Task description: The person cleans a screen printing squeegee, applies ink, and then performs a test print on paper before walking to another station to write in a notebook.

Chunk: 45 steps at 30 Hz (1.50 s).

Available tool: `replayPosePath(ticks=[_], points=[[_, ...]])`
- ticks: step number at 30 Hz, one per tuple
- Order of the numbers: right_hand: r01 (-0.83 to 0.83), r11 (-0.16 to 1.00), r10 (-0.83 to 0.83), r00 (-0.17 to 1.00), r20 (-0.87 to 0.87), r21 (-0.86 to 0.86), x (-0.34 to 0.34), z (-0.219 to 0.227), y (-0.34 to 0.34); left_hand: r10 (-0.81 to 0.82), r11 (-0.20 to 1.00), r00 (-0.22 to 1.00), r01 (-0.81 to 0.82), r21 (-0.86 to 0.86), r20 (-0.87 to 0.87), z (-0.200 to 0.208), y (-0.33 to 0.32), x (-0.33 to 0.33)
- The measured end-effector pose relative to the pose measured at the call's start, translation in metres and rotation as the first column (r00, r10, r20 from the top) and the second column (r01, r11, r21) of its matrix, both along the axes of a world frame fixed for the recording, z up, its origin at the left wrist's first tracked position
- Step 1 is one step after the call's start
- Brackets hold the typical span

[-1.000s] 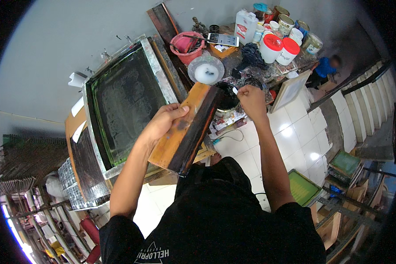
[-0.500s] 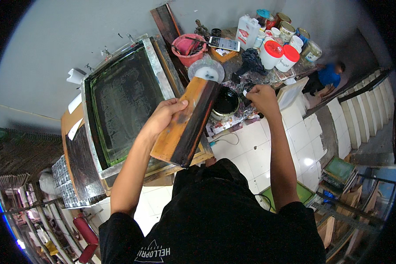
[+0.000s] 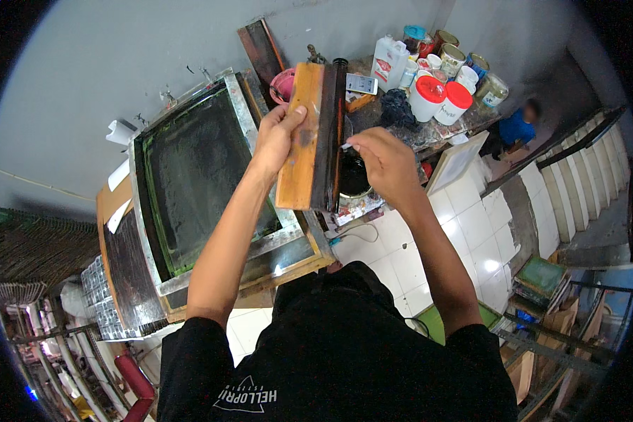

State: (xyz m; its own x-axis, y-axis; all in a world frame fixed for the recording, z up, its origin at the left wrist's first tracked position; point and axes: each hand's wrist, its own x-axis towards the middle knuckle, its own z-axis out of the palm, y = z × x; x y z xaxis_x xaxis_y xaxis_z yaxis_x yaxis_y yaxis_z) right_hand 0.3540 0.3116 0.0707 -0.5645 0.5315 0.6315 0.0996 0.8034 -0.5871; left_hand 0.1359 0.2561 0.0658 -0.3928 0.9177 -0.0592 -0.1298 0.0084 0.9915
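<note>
My left hand (image 3: 280,137) grips a wooden screen-printing squeegee (image 3: 301,158), thumb across its face. It is held nearly upright, with its dark, ink-smeared blade side to the right. At that right edge, my right hand (image 3: 388,169) pinches a small pale piece (image 3: 346,146), close to or touching the blade; its exact kind is too small to tell. Partly hidden behind the squeegee and right hand, an open tub of black ink (image 3: 355,184) stands on the table. To the left lies a screen-printing frame (image 3: 146,228) with dark mesh and green-stained inner edges.
A pink bucket (image 3: 282,87), a phone (image 3: 362,84), a dark crumpled cloth (image 3: 397,107) and a white jug (image 3: 389,62) stand or lie at the back. Red-lidded white tubs (image 3: 426,100) and several cans crowd the far right. A person in blue (image 3: 519,126) is beyond.
My left hand has raised the squeegee and turned it more upright, shifting it rightward. My right hand has moved left, from beside the ink tub to the squeegee's blade edge.
</note>
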Motion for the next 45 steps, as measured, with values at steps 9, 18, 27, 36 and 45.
replayPosePath(ticks=[9, 18, 27, 36, 45], points=[[-0.063, 0.998, 0.063, 0.998, -0.005, 0.000, 0.019, -0.015, -0.019, 0.127, 0.991, 0.992, -0.128, 0.044, 0.024, -0.004, 0.041, -0.013], [0.008, 0.953, 0.009, 0.998, 0.057, -0.303, 0.029, -0.041, -0.015, 0.271, 0.960, 0.962, -0.268, 0.076, -0.027, -0.022, 0.049, -0.016], [0.194, 0.640, -0.032, 0.974, 0.226, -0.743, 0.045, -0.092, 0.028, 0.361, 0.930, 0.927, -0.351, 0.108, -0.096, -0.036, 0.026, -0.017], [0.115, 0.973, -0.197, 0.869, 0.454, 0.201, 0.042, -0.106, -0.009, 0.419, 0.899, 0.907, -0.422, 0.116, 0.053, -0.041, 0.009, -0.001], [0.126, 0.992, -0.112, 0.895, 0.433, -0.003, 0.059, -0.108, -0.026, 0.369, 0.923, 0.928, -0.372, 0.103, 0.049, -0.051, 0.004, 0.001]])
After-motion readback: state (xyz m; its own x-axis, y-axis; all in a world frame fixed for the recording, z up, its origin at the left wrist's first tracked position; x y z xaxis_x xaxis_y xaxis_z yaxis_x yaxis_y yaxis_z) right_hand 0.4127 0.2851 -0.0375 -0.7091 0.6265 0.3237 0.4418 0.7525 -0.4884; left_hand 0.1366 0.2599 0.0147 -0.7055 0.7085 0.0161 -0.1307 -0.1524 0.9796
